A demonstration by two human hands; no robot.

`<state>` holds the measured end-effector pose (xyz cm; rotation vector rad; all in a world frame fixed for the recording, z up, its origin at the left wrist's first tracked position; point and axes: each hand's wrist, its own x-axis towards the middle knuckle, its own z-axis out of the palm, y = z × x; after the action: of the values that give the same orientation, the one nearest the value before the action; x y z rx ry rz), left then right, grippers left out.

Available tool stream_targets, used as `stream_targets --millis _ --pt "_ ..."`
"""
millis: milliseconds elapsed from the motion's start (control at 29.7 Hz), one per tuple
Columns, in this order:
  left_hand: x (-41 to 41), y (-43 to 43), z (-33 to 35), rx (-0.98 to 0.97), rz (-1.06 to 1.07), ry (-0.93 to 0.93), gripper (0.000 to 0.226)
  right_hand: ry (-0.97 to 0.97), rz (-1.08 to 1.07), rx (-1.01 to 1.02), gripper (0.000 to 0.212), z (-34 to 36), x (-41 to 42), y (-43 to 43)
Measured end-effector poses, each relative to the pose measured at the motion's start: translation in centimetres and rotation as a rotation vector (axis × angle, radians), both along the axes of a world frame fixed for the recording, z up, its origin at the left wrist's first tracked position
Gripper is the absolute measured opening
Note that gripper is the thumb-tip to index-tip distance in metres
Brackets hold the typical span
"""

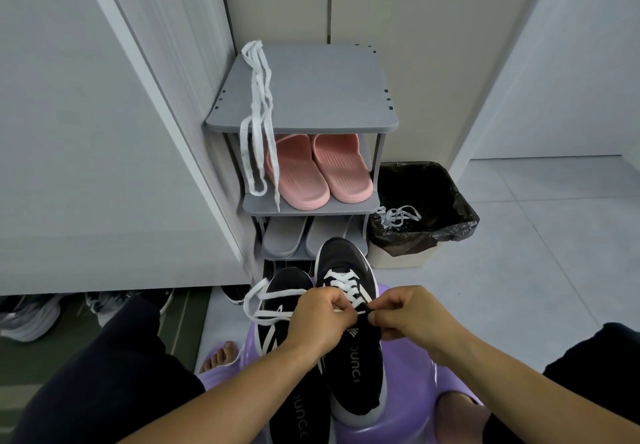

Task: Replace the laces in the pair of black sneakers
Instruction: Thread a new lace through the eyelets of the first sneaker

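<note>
Two black sneakers lie side by side on a purple stool point(419, 395) in front of me. The right sneaker point(349, 350) has a white lace point(341, 286) threaded through most eyelets. The left sneaker point(294, 384) has none threaded that I can see. My left hand point(318, 319) pinches the lace at the top eyelets, and loose loops of it trail left over the left sneaker. My right hand point(405, 315) pinches the tongue edge or lace end close by. Another white lace point(258, 114) hangs over the grey shoe rack's top shelf point(311, 90).
The rack holds pink slippers point(315, 170) and grey slippers point(287, 239) on lower shelves. A bin with a black liner point(426, 208) right of the rack holds discarded white laces point(398, 216). More shoes point(31, 315) sit under the cabinet at left. Tiled floor lies to the right.
</note>
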<state>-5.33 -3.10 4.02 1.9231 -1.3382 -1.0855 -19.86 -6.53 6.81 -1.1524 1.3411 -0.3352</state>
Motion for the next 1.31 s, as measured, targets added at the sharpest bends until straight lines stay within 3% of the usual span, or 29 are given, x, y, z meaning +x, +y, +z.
stream_targets --millis 270,506,843,1045,1315 --pt "0.0 -0.1 -0.1 -0.008 0.030 0.038 0.024 0.099 0.080 -0.139 0.009 -0.2 0.1 0.2" --pt "-0.4 0.2 -0.3 -0.038 0.101 0.094 0.027 -0.048 -0.054 0.017 0.010 -0.4 -0.2 0.1" --pt "-0.5 0.2 -0.3 -0.009 0.113 0.180 0.024 -0.103 -0.131 0.076 0.012 -0.7 -0.2 0.2" --pt "-0.5 0.0 -0.1 -0.016 0.052 0.050 0.026 0.021 -0.031 -0.127 0.011 -0.9 0.1 0.8" --pt "-0.2 -0.4 -0.2 0.031 0.010 0.149 0.025 0.105 0.072 -0.245 0.010 -0.9 0.2 0.9"
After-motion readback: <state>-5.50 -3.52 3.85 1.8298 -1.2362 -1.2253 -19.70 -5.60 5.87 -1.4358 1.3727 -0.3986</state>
